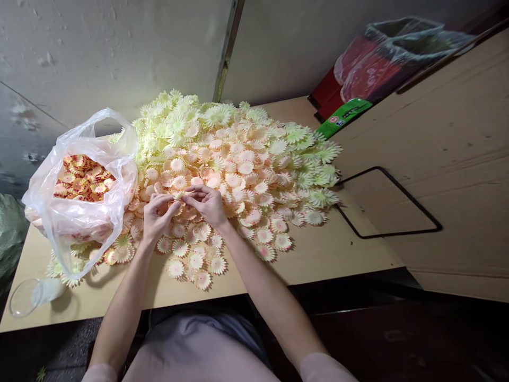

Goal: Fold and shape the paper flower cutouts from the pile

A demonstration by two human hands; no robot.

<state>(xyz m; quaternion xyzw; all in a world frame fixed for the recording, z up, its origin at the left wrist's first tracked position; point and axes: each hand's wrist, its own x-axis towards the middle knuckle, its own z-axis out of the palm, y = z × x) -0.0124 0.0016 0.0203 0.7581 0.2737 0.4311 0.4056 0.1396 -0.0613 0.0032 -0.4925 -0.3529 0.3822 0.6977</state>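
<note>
Both hands meet over a large heap of artificial flower heads [238, 159], pale yellow-green at the back and sides and pinkish in the middle. Between the fingertips is one small pale flower head [178, 196]. My left hand [158, 215] pinches it from the left, thumb and forefinger together. From the right, my right hand [207, 204] has its thumb and fingers closed at the flower's other edge. The fingers partly cover this flower. Loose flower heads with pink tips [195, 260] lie just below my wrists.
Left of the heap stands an open white plastic bag [85, 212] holding red-and-yellow flower pieces [83, 178]. A clear cup [27, 298] is at the table's [318, 265] front left. A cardboard sheet [445, 159] with a black wire frame [397, 233] borders the right; plastic-lined red boxes [369, 69] stand behind.
</note>
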